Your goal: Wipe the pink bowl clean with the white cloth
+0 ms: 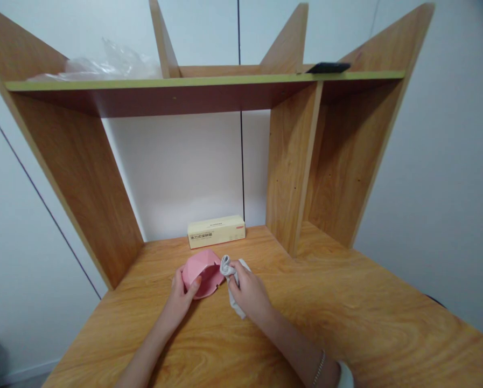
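My left hand grips a pink ashtray from its left side, thumb over the near rim. The ashtray has faceted walls and notches in its rim; it is tipped on its side with the opening facing right and toward me. In my right hand is a bunched light grey cloth, closed between thumb and fingers. A twisted end of the cloth sticks out at the ashtray's right rim; whether it touches the rim I cannot tell. The cloth's loose part hangs below my right hand.
Behind the hands a cream cling film box lies on the wooden desk. A wooden shelf unit rises around the back. On its upper shelf are a clear plastic bag and a flat black object.
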### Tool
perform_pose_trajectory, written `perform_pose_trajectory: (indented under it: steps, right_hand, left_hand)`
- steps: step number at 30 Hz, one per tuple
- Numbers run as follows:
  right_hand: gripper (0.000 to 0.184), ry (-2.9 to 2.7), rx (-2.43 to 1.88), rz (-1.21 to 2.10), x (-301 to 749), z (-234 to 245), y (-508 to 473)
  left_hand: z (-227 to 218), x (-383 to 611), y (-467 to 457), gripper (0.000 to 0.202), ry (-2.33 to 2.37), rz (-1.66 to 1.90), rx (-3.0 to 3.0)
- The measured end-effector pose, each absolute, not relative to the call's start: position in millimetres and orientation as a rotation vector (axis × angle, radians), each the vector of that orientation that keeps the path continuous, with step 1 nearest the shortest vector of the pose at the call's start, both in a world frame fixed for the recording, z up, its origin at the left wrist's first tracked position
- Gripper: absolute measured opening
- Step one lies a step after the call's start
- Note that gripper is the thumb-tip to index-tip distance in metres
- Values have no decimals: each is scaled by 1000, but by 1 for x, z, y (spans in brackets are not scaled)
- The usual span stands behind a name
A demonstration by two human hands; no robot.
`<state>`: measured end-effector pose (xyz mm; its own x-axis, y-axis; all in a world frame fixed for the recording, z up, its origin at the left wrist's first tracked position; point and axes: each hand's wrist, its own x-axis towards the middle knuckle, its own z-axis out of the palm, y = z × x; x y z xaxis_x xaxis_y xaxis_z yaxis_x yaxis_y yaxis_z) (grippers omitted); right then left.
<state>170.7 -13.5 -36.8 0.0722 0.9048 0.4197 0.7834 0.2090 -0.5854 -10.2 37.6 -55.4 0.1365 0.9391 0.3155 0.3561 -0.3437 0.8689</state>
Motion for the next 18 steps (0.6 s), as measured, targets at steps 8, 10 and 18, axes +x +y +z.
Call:
perform_pose_trajectory:
  steps: [8, 10, 18]
  right_hand:
    - [25, -1470, -1521, 212, 175, -36, -13]
    - [26, -1503, -1411, 210, 175, -35, -14]
    - [22, -1563, -1610, 199, 181, -39, -8]
  left_hand:
    - [-43, -10, 26, 51, 1265, 1067, 1794]
    - [-42, -9, 24, 50, 1239, 1001, 1796]
    - [-45, -12, 31, 49, 1106, 921, 1819]
